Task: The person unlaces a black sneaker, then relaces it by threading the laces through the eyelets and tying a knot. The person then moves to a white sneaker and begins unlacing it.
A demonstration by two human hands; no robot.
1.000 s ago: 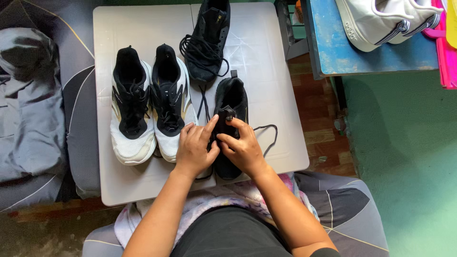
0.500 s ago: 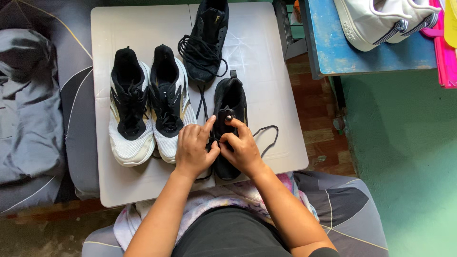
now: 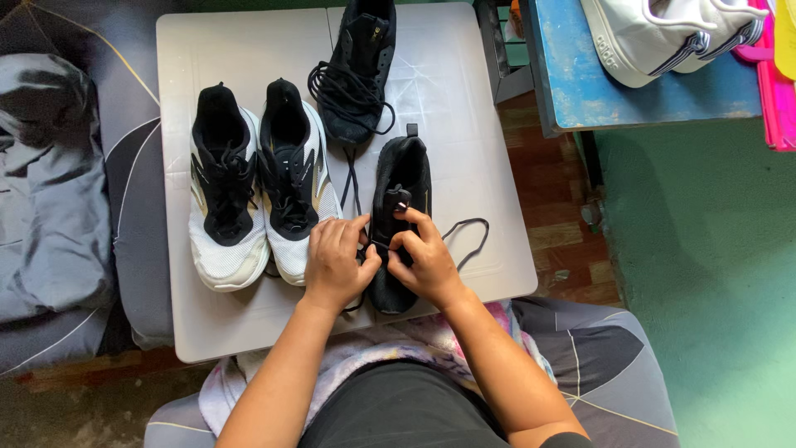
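1. Shoe (image 3: 401, 170): it is all black and lies on the grey table (image 3: 464, 99), near the front edge, with its toe pointing at the person. Its tongue sticks up in the middle. A loose black lace (image 3: 464, 236) curls out on its right side.
2. Both hands sit on the middle of the shoe, close together and touching.
3. Left hand (image 3: 336, 264): its fingers are bent and pinch the lace on the shoe's left side.
4. Right hand (image 3: 424, 259): its fingers are curled and pinch the lace just under the tongue.
5. Second black shoe (image 3: 355, 70) lies farther back on the table, its laces loose.
6. White shoes (image 3: 253, 187), two with black tops, lie side by side to the left.
7. Blue table (image 3: 638, 91) at the top right holds a white sneaker (image 3: 663, 33).
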